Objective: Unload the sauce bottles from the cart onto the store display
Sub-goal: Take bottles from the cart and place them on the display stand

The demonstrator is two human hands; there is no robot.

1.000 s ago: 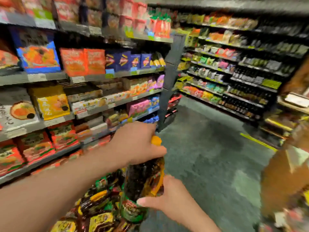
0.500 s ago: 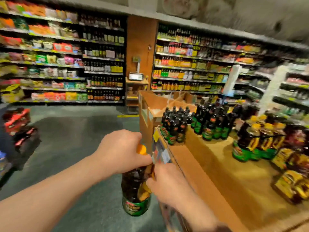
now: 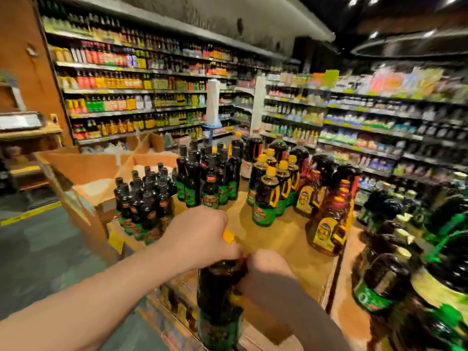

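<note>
No text is legible: the bottle labels [image 3: 263, 214] and shelf price tags [image 3: 359, 108] are too blurred.

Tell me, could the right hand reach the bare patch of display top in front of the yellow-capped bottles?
Probably yes. The right hand grips the held bottle at the display top's near edge, and nothing stands between it and that bare patch.
</note>
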